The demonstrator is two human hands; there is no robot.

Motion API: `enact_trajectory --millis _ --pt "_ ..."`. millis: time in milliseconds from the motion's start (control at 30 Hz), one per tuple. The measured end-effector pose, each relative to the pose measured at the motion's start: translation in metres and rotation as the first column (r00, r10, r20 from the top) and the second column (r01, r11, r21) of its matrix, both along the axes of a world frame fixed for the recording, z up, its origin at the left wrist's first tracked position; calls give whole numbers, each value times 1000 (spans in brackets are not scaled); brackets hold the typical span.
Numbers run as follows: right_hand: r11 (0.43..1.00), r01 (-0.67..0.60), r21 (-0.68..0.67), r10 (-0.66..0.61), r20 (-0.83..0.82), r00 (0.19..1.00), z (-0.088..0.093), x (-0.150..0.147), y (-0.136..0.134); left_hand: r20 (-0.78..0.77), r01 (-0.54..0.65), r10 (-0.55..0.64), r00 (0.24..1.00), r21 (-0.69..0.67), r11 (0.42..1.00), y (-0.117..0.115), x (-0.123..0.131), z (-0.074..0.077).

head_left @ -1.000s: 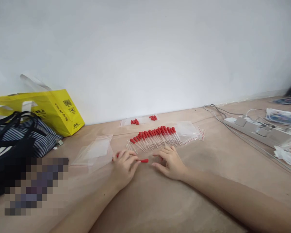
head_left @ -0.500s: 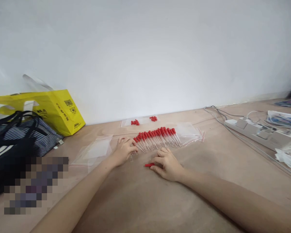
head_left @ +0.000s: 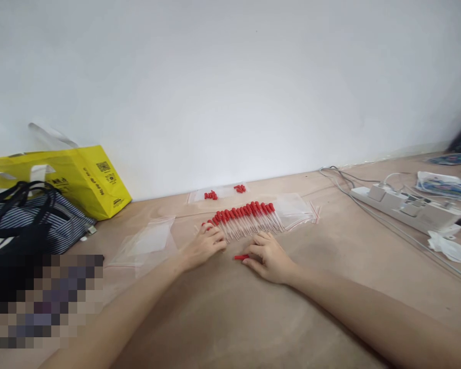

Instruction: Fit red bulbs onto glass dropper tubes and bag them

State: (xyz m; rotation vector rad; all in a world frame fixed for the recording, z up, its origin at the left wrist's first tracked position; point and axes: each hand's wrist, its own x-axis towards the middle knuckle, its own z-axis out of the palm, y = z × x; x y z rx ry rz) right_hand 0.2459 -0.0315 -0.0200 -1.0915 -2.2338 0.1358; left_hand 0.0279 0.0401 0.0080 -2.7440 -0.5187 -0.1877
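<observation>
A slanted row of glass droppers [head_left: 249, 220] with red rubber bulbs lies on the table, bulbs toward the wall. At the row's left end is my left hand [head_left: 205, 246], palm down, fingers curled in close to the tubes; whatever they hold is hidden. My right hand [head_left: 271, 259] rests on the table in front of the row. Between its thumb and fingers it pinches a red rubber bulb [head_left: 241, 257], which sticks out to the left.
Behind the row, loose red bulbs [head_left: 240, 188] lie in two small piles on a clear plastic bag [head_left: 194, 196]. Another clear bag [head_left: 153, 238] is at left. Yellow and striped bags [head_left: 111, 195] stand far left. A power strip [head_left: 403, 207] with cables occupies the right.
My left hand has moved right and slightly forward, now covering the clear tubes seen beneath it before. My right hand still pinches the red bulb. The view has shifted slightly.
</observation>
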Motion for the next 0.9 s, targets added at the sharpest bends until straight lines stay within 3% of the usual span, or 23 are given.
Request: enact_trajectory --millis 133,233,300,367,433,500,700,800,900 --pt "1000 29 8 -29 15 999 -3 17 4 -24 140 -140 990 8 990 -27 9 1" --pt "999 45 6 -45 14 999 -5 28 8 7 139 -139 990 10 990 -45 7 3" --pt "999 52 -6 -52 -3 999 -6 32 10 88 30 -30 996 -6 1000 -54 5 2" --pt "998 68 -19 -68 -13 998 -6 32 12 213 -201 204 956 -36 979 -60 5 1" --pt "997 76 -24 -76 -5 997 -5 31 13 309 -434 435 846 -75 898 -64 9 -1" --pt "997 70 -25 -69 13 998 -5 29 14 342 -563 556 758 -89 822 -65 16 -2" --pt "999 32 -25 -32 14 999 -7 28 15 248 -681 668 701 -46 731 -59 37 1" --pt "1000 19 -24 -19 19 1000 -6 28 15 224 -680 670 708 -40 732 -62 36 1" --pt "999 31 -35 -30 27 999 -4 28 14 208 -636 626 751 -25 771 -69 30 -3"
